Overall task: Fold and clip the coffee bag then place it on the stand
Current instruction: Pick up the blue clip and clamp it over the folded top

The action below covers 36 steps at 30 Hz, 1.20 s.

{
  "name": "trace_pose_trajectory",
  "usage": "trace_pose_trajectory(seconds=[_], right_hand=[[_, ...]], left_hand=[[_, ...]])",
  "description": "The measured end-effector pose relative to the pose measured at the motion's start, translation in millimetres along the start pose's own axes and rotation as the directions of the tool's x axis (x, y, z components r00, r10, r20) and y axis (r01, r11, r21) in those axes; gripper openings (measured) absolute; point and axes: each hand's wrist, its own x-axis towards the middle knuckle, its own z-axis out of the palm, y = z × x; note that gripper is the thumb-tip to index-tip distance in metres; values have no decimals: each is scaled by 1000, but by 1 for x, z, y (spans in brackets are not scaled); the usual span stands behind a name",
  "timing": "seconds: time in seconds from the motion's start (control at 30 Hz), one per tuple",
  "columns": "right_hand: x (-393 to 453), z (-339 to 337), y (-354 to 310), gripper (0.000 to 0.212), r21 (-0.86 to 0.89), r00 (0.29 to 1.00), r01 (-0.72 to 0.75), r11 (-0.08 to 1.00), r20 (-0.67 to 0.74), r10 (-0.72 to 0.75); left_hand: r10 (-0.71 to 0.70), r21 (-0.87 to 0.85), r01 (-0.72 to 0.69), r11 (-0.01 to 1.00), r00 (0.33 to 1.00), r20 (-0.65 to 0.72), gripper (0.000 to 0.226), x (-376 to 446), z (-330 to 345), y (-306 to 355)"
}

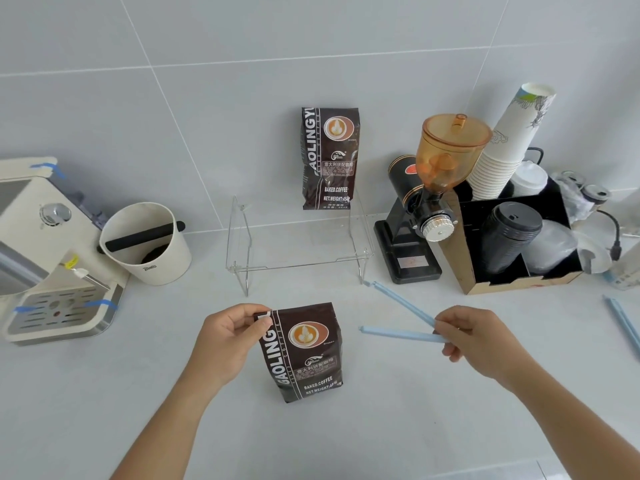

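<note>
A dark brown coffee bag (pixel 304 355) stands upright on the white counter in front of me, its top folded down. My left hand (pixel 228 337) pinches the bag's top left corner. My right hand (pixel 474 337) holds a light blue sealing clip (pixel 401 318) at its hinge end, to the right of the bag. The clip's two arms are spread apart in a V that points left toward the bag, not touching it. Behind the bag stands a clear acrylic stand (pixel 298 244) with a second coffee bag (pixel 329 157) upright at its back right, against the wall.
An espresso machine (pixel 45 251) and a cream knock box (pixel 145 240) stand at the left. A black grinder with an amber hopper (pixel 433 199) and a box of cups and lids (pixel 519 237) fill the right. Another blue clip (pixel 623 323) lies at the right edge.
</note>
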Motion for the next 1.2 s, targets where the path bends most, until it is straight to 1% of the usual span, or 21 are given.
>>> trace_pose_trajectory(seconds=[0.1, 0.27, 0.47, 0.77, 0.9, 1.0, 1.07, 1.2], right_hand=[[0, -2, -19, 23, 78, 998, 53, 996, 23, -55], [2, 11, -52, 15, 144, 987, 116, 983, 94, -130], [8, 38, -91, 14, 83, 962, 164, 983, 206, -178], [15, 62, -114, 16, 48, 942, 170, 984, 287, -177], [19, 66, -118, 15, 61, 934, 175, 983, 305, -185], [21, 70, -120, 15, 74, 923, 187, 980, 329, -201], [22, 72, -122, 15, 78, 916, 186, 979, 348, -201], [25, 77, -126, 19, 58, 908, 174, 983, 377, -183]], left_hand=[[4, -15, -4, 1000, 1000, -2, 31, -1, 1, 1], [1, -26, -1, 1000, 1000, 6, 33, -2, 0, 2], [-9, -51, 9, 999, 1000, 11, 32, -3, -2, -1], [-50, -139, 50, 989, 999, 5, 33, -8, 1, 1], [-100, -218, 83, 972, 993, -66, 23, -10, 3, -4], [-130, -251, 96, 963, 984, -124, 31, -11, 8, -7], [-123, -264, 78, 961, 980, -156, 39, -11, 11, -7], [-120, -300, 72, 951, 982, -145, 64, -10, 13, -8]])
